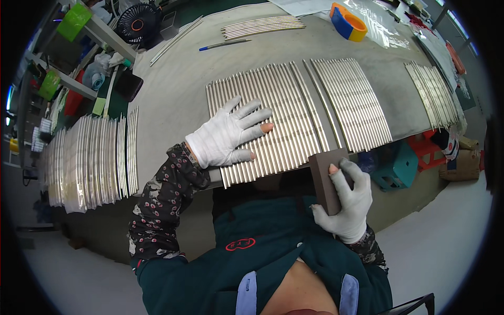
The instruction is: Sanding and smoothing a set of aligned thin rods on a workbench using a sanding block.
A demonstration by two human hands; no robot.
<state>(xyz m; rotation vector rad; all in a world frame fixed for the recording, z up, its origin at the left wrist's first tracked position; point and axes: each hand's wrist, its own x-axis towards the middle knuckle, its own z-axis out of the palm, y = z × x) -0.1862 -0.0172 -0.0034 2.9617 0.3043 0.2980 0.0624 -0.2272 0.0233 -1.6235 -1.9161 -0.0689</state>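
A row of shiny metal rods (286,115) lies side by side across the middle of the table. My left hand (228,131), in a white glove with some bare fingertips, rests flat on the rods with its fingers spread. In my right hand (349,202), gloved the same way, is a dark brown rectangular block (325,184). The block stands at the near ends of the rods, by the table's front edge; whether it touches them I cannot tell. Right of this row lie a loose rod or two and a second row of rods (357,105).
Wrapped rods (84,163) are laid at the left, with another bundle (430,97) at the far right. Toward the back are more rods (262,26), a pen (226,45) and a tape dispenser (348,23). A black fan (137,24) stands back left; a teal stool (396,168) is below the table.
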